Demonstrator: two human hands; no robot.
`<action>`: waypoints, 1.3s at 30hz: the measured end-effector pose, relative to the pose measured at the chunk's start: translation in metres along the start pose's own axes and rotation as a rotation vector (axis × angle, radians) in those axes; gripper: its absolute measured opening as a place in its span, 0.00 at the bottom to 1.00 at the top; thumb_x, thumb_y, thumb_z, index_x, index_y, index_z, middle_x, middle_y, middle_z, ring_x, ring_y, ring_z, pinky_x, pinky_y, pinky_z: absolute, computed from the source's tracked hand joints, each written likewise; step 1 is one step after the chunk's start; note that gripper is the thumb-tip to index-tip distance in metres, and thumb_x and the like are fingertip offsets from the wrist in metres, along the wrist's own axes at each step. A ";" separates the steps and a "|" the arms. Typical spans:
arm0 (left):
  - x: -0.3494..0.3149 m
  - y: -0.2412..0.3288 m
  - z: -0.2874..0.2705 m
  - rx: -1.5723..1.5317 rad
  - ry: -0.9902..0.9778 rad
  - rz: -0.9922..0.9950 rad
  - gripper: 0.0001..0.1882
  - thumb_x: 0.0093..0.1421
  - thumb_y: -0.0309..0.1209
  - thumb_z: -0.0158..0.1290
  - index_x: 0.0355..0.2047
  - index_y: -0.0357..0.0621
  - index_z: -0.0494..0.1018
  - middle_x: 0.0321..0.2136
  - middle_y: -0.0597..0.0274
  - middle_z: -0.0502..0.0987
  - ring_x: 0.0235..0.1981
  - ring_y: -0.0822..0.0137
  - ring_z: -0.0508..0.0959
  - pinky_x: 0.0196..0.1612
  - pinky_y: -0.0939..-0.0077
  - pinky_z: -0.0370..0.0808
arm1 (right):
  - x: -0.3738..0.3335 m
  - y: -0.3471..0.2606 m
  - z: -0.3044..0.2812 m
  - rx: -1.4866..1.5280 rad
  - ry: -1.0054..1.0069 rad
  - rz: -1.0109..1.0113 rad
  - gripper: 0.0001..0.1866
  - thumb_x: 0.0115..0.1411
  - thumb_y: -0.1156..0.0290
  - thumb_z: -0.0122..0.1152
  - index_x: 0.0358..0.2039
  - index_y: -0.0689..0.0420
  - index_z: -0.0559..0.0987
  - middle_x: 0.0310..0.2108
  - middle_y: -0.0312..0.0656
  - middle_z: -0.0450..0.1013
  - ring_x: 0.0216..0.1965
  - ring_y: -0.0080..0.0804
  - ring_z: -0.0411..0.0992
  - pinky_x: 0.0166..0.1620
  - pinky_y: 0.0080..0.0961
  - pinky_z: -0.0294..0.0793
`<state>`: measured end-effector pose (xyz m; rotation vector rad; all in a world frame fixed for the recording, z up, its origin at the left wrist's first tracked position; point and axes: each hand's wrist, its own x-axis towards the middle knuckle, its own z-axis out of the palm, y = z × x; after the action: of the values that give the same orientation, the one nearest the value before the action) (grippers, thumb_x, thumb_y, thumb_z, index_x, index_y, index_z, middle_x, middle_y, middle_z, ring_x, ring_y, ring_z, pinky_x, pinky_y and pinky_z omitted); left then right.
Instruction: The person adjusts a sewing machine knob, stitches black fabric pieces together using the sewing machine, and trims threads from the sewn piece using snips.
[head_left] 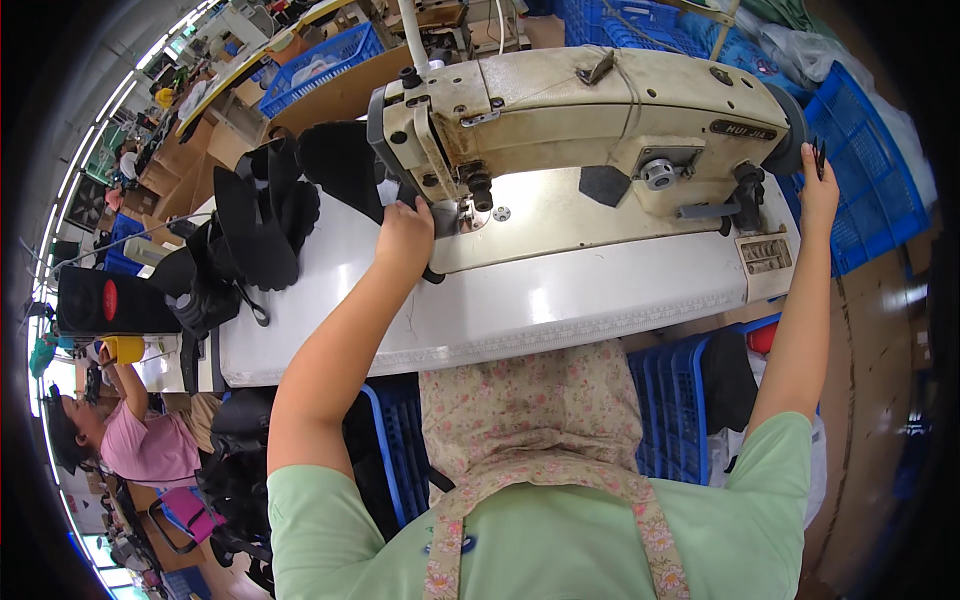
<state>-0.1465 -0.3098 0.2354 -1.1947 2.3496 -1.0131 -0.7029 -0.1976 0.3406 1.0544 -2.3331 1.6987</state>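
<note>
Where the white table spreads across the middle of our view, a cream sewing machine stands on it. Left of the machine we find a heap of black pieces, some curved and floppy; which of them are already stitched we cannot tell. Nearer the machine's head lies one broad black piece. We judge that this one is partway through its handling, at the machine and not yet set aside; its stitching is too dark to read, so how much sewing remains is unclear. At the machine's right end is the dark handwheel, with our right hand at its edge. Our left hand is at the black piece's near right edge, most of the piece stretching up and left of the fingers; whether they pinch or merely press, we cannot tell. Our right fingers are closed on a slender dark tool. Smallest, the presser foot sits just right of our left fingertips.
</note>
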 end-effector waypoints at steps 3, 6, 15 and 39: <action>0.001 -0.005 -0.007 0.024 -0.002 0.001 0.24 0.55 0.29 0.46 0.52 0.34 0.64 0.26 0.59 0.77 0.32 0.64 0.76 0.35 0.71 0.63 | -0.013 -0.007 -0.003 0.046 0.085 -0.073 0.25 0.56 0.47 0.55 0.42 0.56 0.78 0.32 0.38 0.76 0.27 0.19 0.68 0.25 0.15 0.62; 0.001 -0.014 -0.006 -0.126 -0.220 -0.002 0.23 0.53 0.29 0.48 0.50 0.35 0.65 0.24 0.58 0.76 0.31 0.64 0.76 0.35 0.72 0.63 | -0.036 -0.036 -0.016 0.232 0.226 -0.141 0.21 0.60 0.53 0.50 0.45 0.57 0.76 0.36 0.36 0.76 0.31 0.16 0.69 0.26 0.11 0.59; -0.018 -0.047 0.035 -0.116 -0.069 -0.142 0.21 0.49 0.28 0.50 0.46 0.40 0.69 0.19 0.62 0.75 0.31 0.64 0.75 0.38 0.69 0.65 | -0.141 -0.095 0.001 0.431 -0.257 -0.140 0.20 0.65 0.56 0.43 0.43 0.59 0.74 0.16 0.28 0.64 0.17 0.12 0.55 0.21 0.10 0.53; -0.032 -0.048 0.030 -0.421 0.201 -0.348 0.02 0.44 0.26 0.51 0.22 0.46 0.71 0.20 0.63 0.75 0.28 0.65 0.74 0.33 0.71 0.64 | -0.361 -0.220 0.284 -0.317 -0.992 -0.684 0.08 0.48 0.78 0.53 0.31 0.63 0.73 0.30 0.53 0.71 0.32 0.47 0.74 0.34 0.37 0.74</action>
<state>-0.0828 -0.3172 0.2473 -1.7817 2.6604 -0.7853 -0.2122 -0.3026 0.2537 2.5907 -2.0253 0.5559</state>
